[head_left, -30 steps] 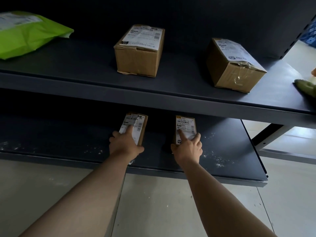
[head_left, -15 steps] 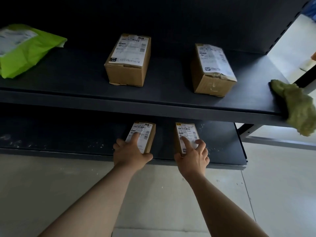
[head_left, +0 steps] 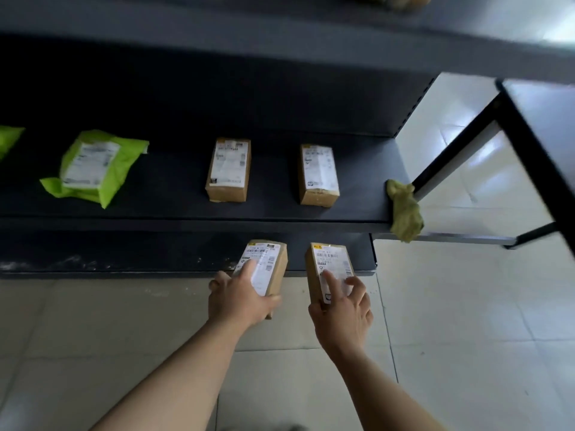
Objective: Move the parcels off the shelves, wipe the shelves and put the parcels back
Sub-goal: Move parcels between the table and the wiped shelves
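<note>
Each hand has a small labelled parcel at the front lip of the dusty bottom shelf. The left hand wraps its fingers round the left box and the right hand clasps the right box, a forefinger lying on each label. The middle shelf above carries two brown cartons, a green mailer bag and a yellow-green cloth draped over its right end.

Head-worn wide view, facing steeply down, near the lower shelf
</note>
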A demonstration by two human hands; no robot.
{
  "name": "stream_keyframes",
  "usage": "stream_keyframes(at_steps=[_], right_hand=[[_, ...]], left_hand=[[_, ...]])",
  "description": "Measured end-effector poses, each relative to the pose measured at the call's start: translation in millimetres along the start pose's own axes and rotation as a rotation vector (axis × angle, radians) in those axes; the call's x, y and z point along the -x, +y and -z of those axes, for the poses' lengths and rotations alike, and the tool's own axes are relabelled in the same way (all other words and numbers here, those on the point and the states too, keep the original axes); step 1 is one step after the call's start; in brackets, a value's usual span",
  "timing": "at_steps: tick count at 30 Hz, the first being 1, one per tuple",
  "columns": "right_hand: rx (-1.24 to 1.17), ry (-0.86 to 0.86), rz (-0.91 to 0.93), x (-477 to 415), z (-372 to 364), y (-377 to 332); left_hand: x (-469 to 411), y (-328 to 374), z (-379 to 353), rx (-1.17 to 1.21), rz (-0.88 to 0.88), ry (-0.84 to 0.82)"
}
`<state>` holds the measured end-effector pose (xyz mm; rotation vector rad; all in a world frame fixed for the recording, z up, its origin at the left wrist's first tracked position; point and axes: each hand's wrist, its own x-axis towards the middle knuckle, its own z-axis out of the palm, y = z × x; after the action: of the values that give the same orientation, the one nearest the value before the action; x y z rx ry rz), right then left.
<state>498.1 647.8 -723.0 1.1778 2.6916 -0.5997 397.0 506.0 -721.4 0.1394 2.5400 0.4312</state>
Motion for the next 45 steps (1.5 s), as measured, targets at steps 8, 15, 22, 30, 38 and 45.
stream_keyframes(at_steps=[8, 15, 22, 30, 38, 45], right_hand=[[-0.081, 0.095, -0.060, 81.7, 158.4, -32.6], [-0.211, 0.221, -0.169, 130.1, 277.8, -30.3], [-0.260, 0.368, -0.318, 192.1, 368.2, 38.0], [-0.280, 0.497, -0.512, 249.5, 425.6, 166.6], [-0.261, 0.482, -0.666, 309.8, 442.3, 308.6], [-0.277, 0.402, -0.772, 338.6, 432.2, 392.7]], left_hand=[[102.0, 60.9, 130.1, -0.009, -0.079, -0.040], [177.0, 134.1, 208.7, -0.038, -0.212, -0.005], [263.9, 216.3, 223.0, -0.091, -0.440, -0.018], [367.4, 310.5, 165.9, -0.096, -0.615, -0.092], [459.9, 391.9, 59.7, -0.180, -0.734, -0.191], [510.9, 433.3, -37.9, -0.285, -0.780, -0.282]])
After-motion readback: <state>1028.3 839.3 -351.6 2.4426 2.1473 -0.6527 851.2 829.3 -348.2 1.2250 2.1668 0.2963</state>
